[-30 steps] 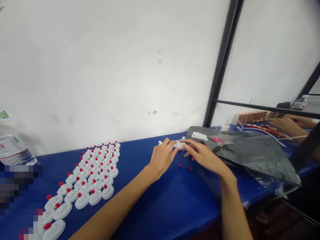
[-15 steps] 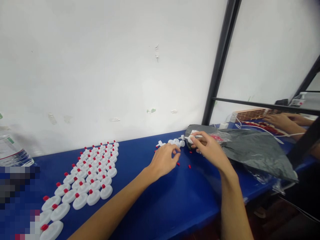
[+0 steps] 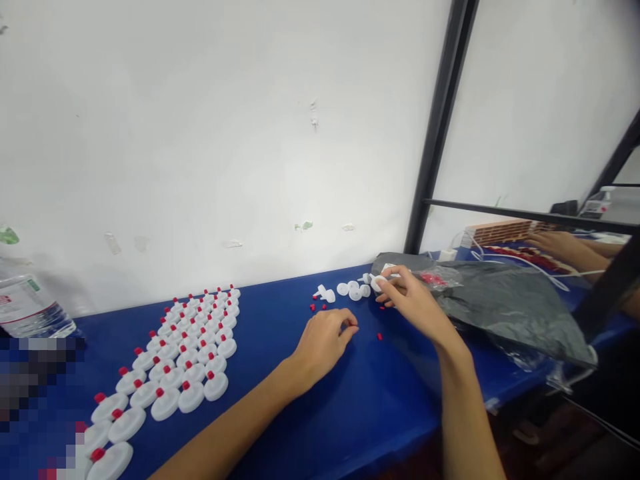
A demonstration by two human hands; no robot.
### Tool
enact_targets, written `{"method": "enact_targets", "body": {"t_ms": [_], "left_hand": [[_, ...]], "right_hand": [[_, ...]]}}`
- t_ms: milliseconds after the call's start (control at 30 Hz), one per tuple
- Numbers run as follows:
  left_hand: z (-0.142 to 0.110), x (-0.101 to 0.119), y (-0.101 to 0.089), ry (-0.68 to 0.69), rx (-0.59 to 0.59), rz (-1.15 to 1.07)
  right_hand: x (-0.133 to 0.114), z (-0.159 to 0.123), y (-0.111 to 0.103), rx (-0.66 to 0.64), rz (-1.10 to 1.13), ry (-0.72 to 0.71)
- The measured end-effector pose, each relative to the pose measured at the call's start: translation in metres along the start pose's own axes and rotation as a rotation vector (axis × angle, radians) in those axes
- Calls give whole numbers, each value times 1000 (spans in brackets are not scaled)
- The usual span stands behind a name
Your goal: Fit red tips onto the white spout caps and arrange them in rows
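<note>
My left hand [image 3: 324, 340] rests on the blue table [image 3: 310, 413] with its fingers curled and pinched together near a few loose red plugs [image 3: 318, 307]; what they hold is hidden. My right hand [image 3: 410, 300] reaches toward a small cluster of loose white caps [image 3: 353, 290] and pinches one white cap [image 3: 376, 282] at the cluster's right end. One more red plug [image 3: 380, 337] lies between my hands.
Rows of several white caps with red plugs [image 3: 185, 350] cover the table's left part. A grey plastic bag [image 3: 505, 303] lies at the right, with a small clear bag of red plugs [image 3: 435, 279] on it. A water bottle [image 3: 27, 307] stands far left. Another person's hands [image 3: 565, 247] work behind the black frame.
My left hand has drawn back toward me from the loose white caps and closed near the red plugs. My right hand moved right to the bag's edge, then back to the cluster.
</note>
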State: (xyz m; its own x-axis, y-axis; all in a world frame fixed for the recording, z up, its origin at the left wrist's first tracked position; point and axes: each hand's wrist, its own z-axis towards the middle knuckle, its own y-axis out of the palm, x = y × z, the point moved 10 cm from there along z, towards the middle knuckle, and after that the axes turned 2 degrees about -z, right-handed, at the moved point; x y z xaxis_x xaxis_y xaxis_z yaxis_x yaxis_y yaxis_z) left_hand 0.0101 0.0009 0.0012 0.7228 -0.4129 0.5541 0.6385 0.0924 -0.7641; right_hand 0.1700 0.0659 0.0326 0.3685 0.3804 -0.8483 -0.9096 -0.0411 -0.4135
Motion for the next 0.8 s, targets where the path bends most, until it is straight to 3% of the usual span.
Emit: {"method": "enact_targets", "body": {"t_ms": [167, 333, 433, 533, 800], "left_hand": [[-40, -1, -47, -18, 166, -122], [-59, -26, -81, -166, 314, -330], [-63, -37, -84, -267, 348, -476], [-63, -36, -81, -263, 339, -578], [-60, -30, -75, -206, 269, -663]], "right_hand": [[-9, -2, 16, -118, 27, -38], [-36, -17, 47, -340, 46, -108], [-60, -34, 70, -523, 63, -149], [-75, -47, 84, -633, 68, -138], [-82, -57, 99, -713, 104, -139]]}}
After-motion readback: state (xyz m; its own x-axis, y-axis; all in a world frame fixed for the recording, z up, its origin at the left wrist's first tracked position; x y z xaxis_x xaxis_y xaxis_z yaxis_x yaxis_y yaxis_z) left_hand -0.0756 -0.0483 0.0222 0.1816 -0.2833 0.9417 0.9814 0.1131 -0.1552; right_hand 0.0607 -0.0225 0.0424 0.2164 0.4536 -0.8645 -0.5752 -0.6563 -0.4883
